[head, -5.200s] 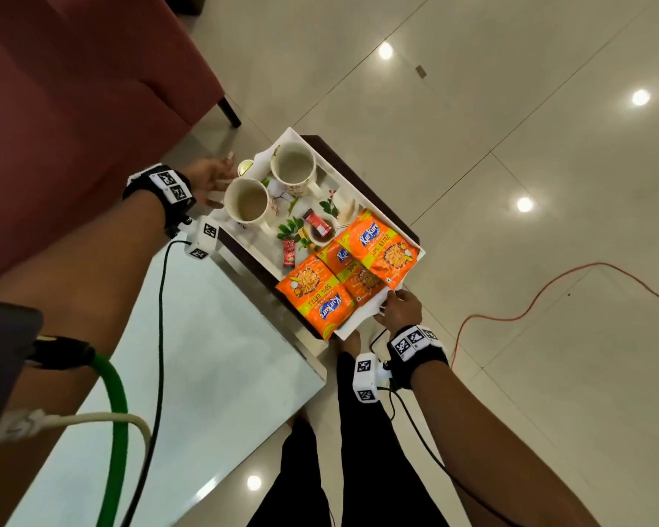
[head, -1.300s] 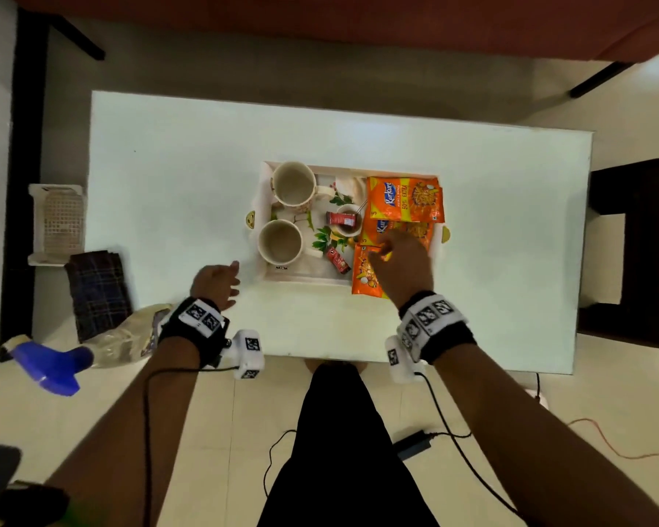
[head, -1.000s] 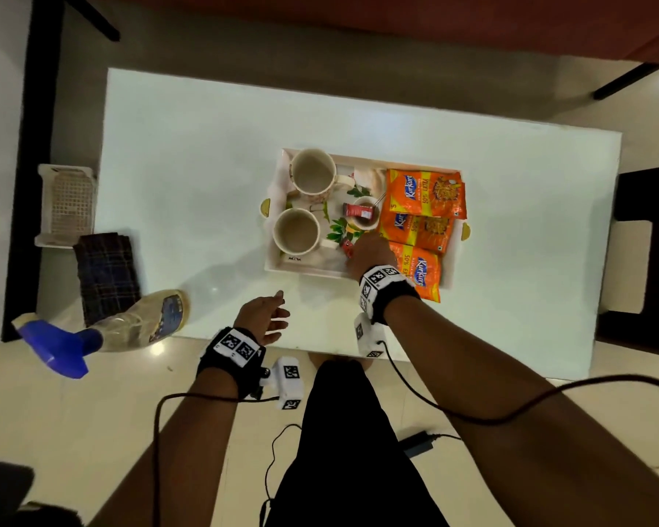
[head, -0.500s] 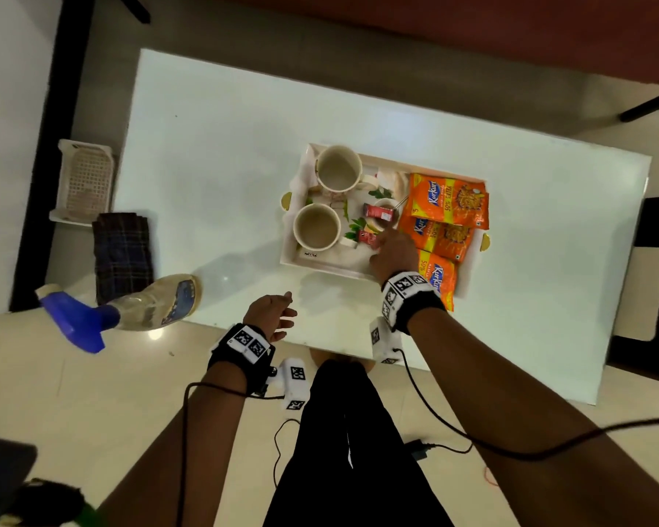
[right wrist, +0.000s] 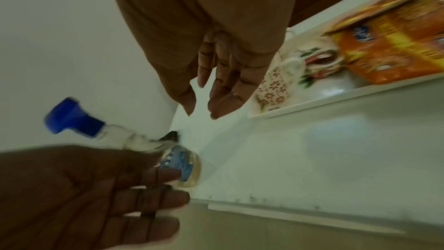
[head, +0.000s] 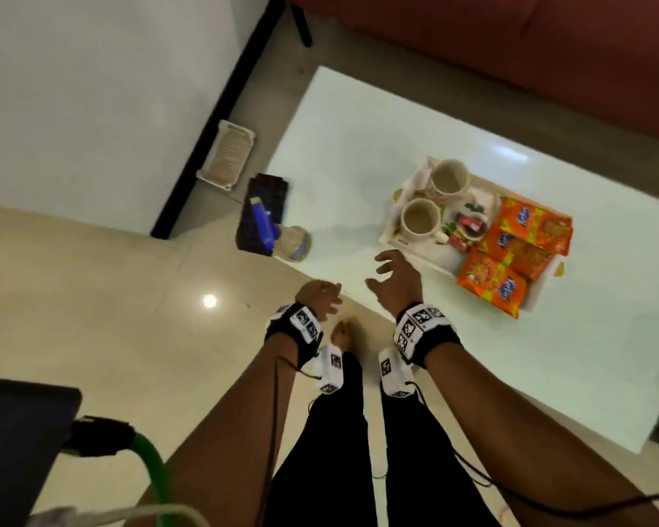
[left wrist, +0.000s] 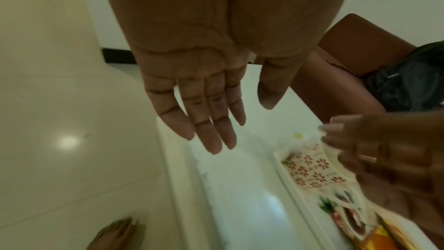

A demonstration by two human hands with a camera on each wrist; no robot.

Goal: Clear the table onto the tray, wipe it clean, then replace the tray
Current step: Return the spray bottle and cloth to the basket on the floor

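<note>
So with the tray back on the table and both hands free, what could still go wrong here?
1. The spray bottle lies on its side at the table corner, partly overhanging; a brush from the left hand could tip it off.
2. The right hand is open close to the tray; a knock could topple the mugs.

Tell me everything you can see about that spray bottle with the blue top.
The clear plastic spray bottle has a blue trigger head, a blue-printed label and what looks like pale liquid inside. It lies on its side at the white table's corner edge, its head overhanging toward the dark checked cloth on the floor. Neither hand touches it.
</note>
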